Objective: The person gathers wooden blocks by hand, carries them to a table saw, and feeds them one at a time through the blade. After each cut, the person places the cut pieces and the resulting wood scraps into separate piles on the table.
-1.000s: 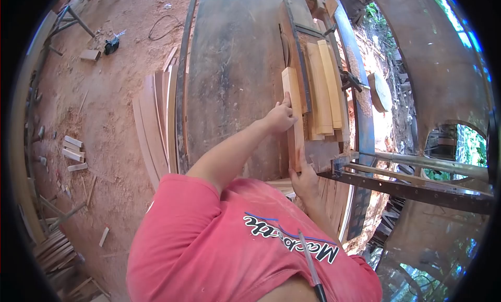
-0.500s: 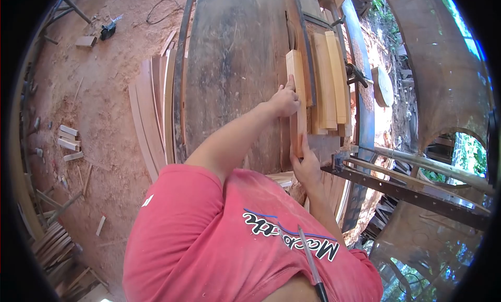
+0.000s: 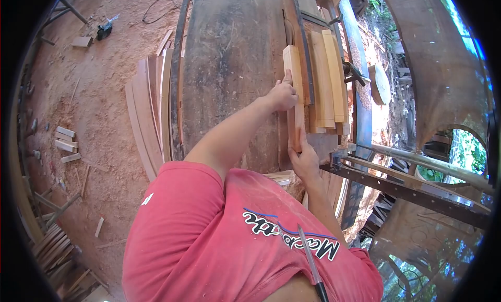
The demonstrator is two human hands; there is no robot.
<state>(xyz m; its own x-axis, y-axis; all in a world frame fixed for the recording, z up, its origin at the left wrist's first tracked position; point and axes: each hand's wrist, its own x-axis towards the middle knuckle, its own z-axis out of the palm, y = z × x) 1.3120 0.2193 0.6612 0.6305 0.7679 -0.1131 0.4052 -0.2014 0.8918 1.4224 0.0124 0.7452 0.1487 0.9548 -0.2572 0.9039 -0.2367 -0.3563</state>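
A light wooden strip (image 3: 296, 72) lies lengthwise along the right side of the worktable (image 3: 229, 56), against a dark upright guide board (image 3: 303, 51). My left hand (image 3: 284, 95) is closed over the strip near its middle, with a finger stretched along it. My right hand (image 3: 305, 160) grips the near end of the same strip, thumb on the left side and fingers on the right. Part of each hand's fingers is hidden by the wood or the hand itself.
Several more light wooden pieces (image 3: 327, 83) lie right of the guide board. Long boards (image 3: 140, 114) lean at the table's left side. Small offcuts (image 3: 67, 144) lie on the dusty ground. A dark metal bar with holes (image 3: 402, 184) stretches to the right.
The whole view has shifted slightly, and the table appears a little farther left and up. Both hands stay on the strip, with hardly any movement relative to it.
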